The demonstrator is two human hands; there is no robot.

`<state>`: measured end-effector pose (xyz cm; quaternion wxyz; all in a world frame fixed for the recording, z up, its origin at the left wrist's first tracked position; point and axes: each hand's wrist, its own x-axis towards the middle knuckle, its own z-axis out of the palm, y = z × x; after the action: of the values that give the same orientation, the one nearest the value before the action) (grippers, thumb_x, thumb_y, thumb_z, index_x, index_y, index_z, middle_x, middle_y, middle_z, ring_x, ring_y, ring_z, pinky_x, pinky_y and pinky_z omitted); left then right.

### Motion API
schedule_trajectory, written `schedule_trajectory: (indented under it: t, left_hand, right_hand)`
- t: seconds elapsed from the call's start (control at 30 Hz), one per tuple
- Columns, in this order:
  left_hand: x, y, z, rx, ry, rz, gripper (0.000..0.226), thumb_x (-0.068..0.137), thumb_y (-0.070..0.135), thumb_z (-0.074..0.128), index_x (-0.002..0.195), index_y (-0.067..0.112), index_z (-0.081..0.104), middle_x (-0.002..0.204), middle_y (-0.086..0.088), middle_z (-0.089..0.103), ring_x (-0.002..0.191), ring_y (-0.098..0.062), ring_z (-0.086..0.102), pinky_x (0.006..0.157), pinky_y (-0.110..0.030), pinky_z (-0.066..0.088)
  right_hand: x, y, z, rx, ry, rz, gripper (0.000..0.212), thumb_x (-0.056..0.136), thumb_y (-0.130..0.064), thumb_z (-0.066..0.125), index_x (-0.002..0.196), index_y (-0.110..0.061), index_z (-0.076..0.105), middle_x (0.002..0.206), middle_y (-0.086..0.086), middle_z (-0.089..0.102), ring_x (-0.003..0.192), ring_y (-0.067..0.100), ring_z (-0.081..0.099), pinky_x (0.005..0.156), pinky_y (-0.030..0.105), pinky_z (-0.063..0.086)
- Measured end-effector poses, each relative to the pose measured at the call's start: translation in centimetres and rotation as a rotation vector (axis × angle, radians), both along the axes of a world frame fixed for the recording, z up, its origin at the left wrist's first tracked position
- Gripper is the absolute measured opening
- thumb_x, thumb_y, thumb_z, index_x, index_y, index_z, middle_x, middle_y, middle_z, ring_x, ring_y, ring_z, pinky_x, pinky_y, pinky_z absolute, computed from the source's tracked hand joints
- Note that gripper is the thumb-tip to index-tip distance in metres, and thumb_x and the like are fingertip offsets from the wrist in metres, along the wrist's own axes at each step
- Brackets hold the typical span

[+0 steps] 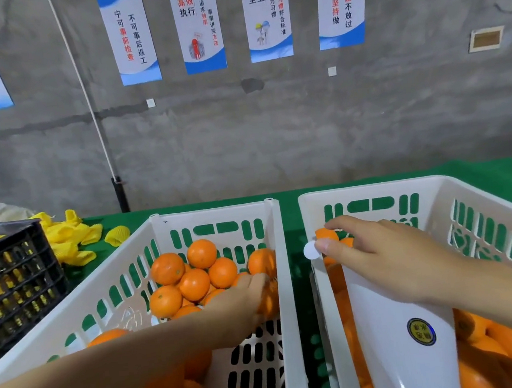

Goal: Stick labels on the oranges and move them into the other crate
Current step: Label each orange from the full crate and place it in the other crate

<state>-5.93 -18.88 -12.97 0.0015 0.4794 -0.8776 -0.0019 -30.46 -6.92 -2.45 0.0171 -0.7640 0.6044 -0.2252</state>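
Head view: on the green counter (pixel 294 237) a left crate (pixel 280 254) and a right crate (pixel 468 182), both white, stand side by side holding oranges (pixel 194 284). A white label dispenser (pixel 396 311) lies in the right crate. Left grip (pixel 248 294), inside the left crate, curls round a blurred orange (pixel 269 301) by its right wall. Right grip (pixel 381 253) pinches a round white label (pixel 310 250) over the right crate's far-left corner.

Fruit-packing workshop: bare concrete wall (pixel 273 128) hung with work-slogan posters (pixel 199 26), crates (pixel 286 285) of oranges (pixel 194 282), foam fruit nets (pixel 73 241).
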Motion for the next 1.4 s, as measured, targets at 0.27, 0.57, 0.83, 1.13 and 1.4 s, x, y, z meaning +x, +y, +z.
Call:
schedule_trajectory:
  t: [0.27,0.57,0.83,1.13,1.4]
  left_hand:
    - [0.2,0.3,5.2,-0.124,0.545,0.113,0.079,0.088,0.051,0.069,0.152,0.025,0.027,0.139,0.004,0.034,0.116,-0.017,0.053,0.088,-0.024,0.044]
    - [0.2,1.7,9.4,-0.444,0.813,0.016,0.068,0.080,0.063,0.068,0.136,0.036,0.040,0.124,0.015,0.034,0.098,-0.007,0.054,0.077,-0.017,0.043]
    - [-2.7,6.1,10.2,-0.062,1.057,-0.142,0.062,0.064,0.074,0.070,0.112,0.062,0.034,0.113,0.042,0.044,0.094,-0.001,0.066,0.071,-0.023,0.060]
    - [-3.8,6.5,9.0,-0.097,0.875,-0.234,0.068,0.068,0.069,0.074,0.113,0.074,0.023,0.122,0.047,0.032,0.108,0.003,0.053,0.076,-0.017,0.052]
    - [-3.9,6.5,9.2,-0.107,0.857,-0.243,0.066,0.070,0.067,0.074,0.113,0.073,0.024,0.124,0.039,0.036,0.110,0.008,0.050,0.073,-0.017,0.054]
  right_hand:
    - [-1.0,-0.6,1.0,-0.187,-0.054,-0.106,0.045,0.090,-0.059,0.038,0.124,-0.036,0.055,0.047,-0.008,0.052,0.054,0.005,0.048,0.049,0.031,0.034]
    - [-0.6,0.3,1.6,-0.355,-0.165,-0.068,0.013,0.091,-0.038,0.056,0.084,-0.036,0.067,0.064,-0.004,0.066,0.067,0.017,0.063,0.061,0.036,0.055]
    - [0.0,0.8,2.0,-0.499,-0.216,-0.054,0.025,0.087,-0.040,0.054,0.087,-0.027,0.075,0.064,0.006,0.069,0.063,0.028,0.062,0.061,0.040,0.052]
    - [0.7,1.5,2.1,-0.639,-0.048,0.095,0.023,0.088,-0.034,0.061,0.088,-0.021,0.079,0.071,0.000,0.075,0.061,0.022,0.069,0.054,0.039,0.055]
    - [0.9,1.1,1.4,-0.503,-0.074,0.189,0.025,0.091,-0.037,0.058,0.096,-0.027,0.080,0.080,-0.003,0.077,0.074,0.021,0.071,0.065,0.042,0.056]
